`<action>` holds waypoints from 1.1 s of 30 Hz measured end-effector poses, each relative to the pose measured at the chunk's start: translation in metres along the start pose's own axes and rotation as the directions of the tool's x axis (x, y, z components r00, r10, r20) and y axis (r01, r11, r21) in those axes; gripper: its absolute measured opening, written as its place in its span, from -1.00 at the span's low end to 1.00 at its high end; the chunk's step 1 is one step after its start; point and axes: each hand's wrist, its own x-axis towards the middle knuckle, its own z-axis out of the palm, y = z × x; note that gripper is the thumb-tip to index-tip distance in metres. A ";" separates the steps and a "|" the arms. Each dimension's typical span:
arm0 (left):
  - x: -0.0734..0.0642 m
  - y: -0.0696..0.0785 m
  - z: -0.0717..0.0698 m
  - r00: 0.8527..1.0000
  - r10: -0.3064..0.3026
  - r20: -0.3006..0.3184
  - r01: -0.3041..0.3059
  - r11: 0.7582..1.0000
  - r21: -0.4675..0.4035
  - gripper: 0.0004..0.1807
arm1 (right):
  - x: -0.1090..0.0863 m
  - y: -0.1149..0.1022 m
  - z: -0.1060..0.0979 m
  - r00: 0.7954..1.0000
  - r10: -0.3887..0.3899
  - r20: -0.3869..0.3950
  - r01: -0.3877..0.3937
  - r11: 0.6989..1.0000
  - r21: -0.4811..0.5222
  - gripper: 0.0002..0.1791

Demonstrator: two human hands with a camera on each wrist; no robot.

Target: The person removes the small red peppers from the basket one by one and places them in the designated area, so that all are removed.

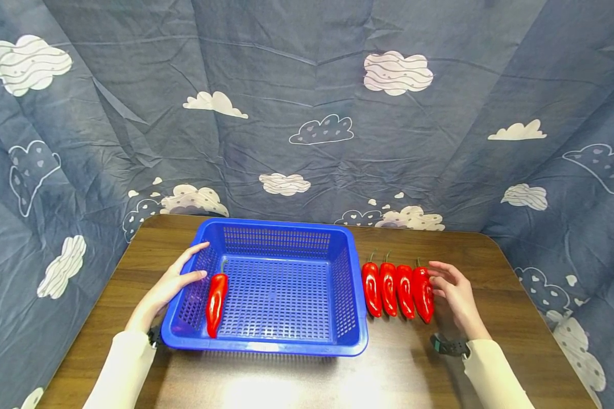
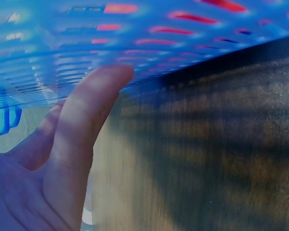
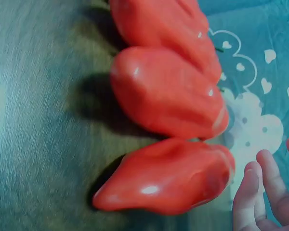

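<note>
A blue perforated plastic basket (image 1: 286,346) stands on the table, one red chili pepper (image 1: 216,305) lying along the left side inside it. My left hand (image 1: 169,284) is at the basket's left rim, thumb and index finger extended over the edge; the left wrist view shows the thumb (image 2: 86,110) close to the slotted wall. Right of the basket, several more red peppers (image 1: 388,288) lie side by side with their stems toward the back. Beside the rightmost pepper (image 1: 422,294) is my right hand (image 1: 455,292), fingers loosely bent and spread near its upper end, gripping nothing.
The brown wooden table (image 1: 491,272) reaches back to a dark blue curtain (image 1: 317,68) printed with white clouds. Bright light glares on the table in front of the basket. A dark strap (image 1: 449,345) is on the right wrist.
</note>
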 end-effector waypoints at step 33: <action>0.000 0.000 -0.001 1.000 -0.028 0.009 0.028 1.000 0.002 -0.33 | 0.028 -0.014 0.048 0.954 -0.165 0.250 0.130 0.980 0.150 -0.63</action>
